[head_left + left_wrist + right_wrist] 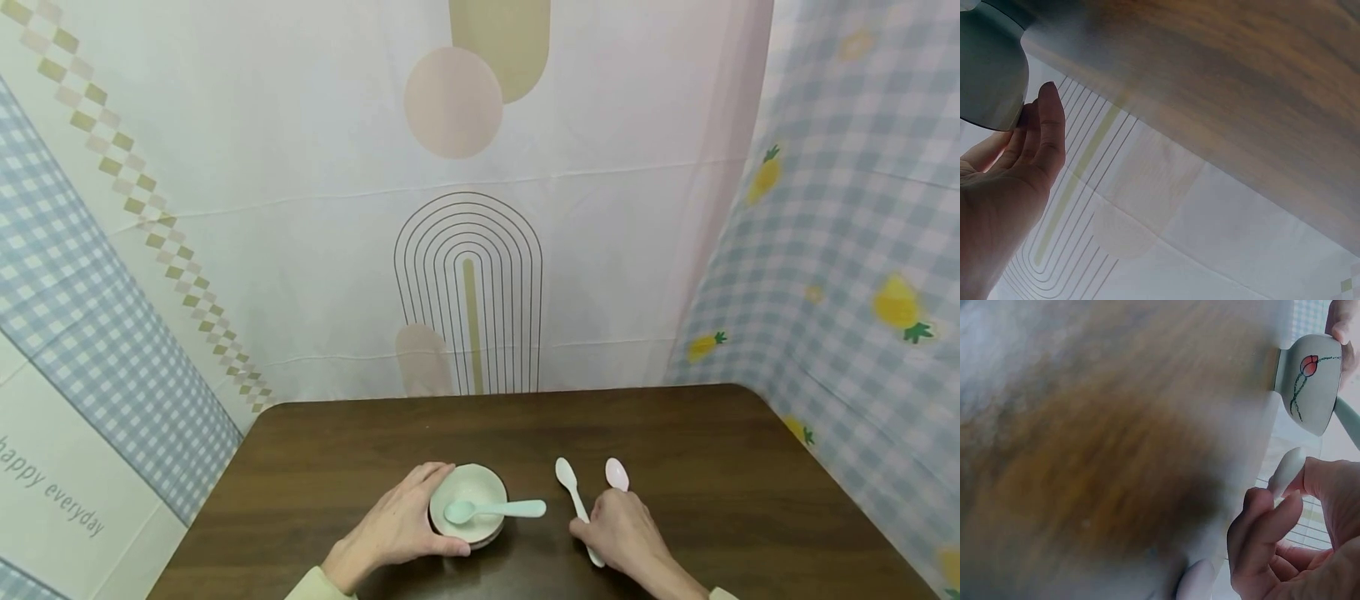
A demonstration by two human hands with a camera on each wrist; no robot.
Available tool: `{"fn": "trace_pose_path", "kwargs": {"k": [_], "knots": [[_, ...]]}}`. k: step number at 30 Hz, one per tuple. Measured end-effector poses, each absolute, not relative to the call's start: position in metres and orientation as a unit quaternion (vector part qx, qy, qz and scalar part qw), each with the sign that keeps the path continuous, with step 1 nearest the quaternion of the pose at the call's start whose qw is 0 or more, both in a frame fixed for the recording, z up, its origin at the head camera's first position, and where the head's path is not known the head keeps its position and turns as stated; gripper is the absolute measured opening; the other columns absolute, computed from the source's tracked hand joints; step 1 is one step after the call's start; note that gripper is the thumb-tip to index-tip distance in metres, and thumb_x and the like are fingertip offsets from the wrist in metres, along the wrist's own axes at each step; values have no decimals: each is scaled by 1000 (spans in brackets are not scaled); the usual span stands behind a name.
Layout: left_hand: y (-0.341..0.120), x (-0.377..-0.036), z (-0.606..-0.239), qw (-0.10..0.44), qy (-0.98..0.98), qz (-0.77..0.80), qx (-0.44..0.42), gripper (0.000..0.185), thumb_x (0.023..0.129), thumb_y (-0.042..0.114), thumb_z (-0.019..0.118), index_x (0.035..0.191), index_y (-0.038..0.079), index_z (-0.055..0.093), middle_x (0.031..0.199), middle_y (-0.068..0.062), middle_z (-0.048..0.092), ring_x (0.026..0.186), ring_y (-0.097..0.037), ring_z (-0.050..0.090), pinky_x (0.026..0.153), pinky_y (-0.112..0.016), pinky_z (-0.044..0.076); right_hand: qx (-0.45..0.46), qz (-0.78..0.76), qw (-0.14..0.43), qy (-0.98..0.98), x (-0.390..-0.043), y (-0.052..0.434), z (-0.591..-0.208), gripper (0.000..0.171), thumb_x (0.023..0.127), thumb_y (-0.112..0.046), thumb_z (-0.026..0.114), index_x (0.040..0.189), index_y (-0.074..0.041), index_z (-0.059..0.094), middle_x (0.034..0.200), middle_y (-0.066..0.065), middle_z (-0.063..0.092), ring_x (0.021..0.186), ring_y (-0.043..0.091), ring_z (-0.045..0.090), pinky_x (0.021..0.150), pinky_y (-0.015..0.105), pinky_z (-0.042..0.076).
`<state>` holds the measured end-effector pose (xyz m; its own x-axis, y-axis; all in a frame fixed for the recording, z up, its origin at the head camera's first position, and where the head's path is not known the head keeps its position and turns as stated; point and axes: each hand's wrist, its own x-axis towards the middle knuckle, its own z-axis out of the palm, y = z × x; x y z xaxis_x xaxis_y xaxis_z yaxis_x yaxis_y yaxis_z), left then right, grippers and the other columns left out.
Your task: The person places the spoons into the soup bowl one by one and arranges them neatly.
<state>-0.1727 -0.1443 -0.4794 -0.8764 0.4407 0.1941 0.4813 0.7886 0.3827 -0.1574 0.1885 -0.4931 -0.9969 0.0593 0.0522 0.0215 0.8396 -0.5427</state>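
White bowl [480,483], red flower on its outer wall, stands upright on the brown tabletop [360,442], its side held between the thumb and fingers of my left hand [405,521]. Mint spoon [517,508] rests in it, handle over the rim towards my right. White spoon [574,496], right of the bowl, is pinched by my right hand [626,529], which partly covers a pale pink spoon [617,474].
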Motion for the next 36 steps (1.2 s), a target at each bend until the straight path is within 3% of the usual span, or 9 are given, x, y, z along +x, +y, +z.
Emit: {"fn": "trace_pose_path", "kwargs": {"k": [15, 36], "knots": [[-145, -173, -481, 56, -943, -212, -250, 112, 70, 72, 93, 152, 4, 59, 149, -9, 65, 134, -27, 66, 104, -46, 61, -27, 322, 41, -946, -159, 190, -492, 24, 74, -19, 78, 60, -16, 59, 54, -6, 56, 54, 12, 52, 52, 28, 40], [-144, -173, -481, 55, -943, -214, -247, 112, 70, 72, 93, 153, 5, 59, 149, -7, 65, 134, -27, 66, 105, -46, 61, -22, 356, 56, -933, -162, 191, -490, 21, 77, -21, 84, 68, -15, 66, 59, -7, 59, 59, 10, 52, 54, 26, 42]]}}
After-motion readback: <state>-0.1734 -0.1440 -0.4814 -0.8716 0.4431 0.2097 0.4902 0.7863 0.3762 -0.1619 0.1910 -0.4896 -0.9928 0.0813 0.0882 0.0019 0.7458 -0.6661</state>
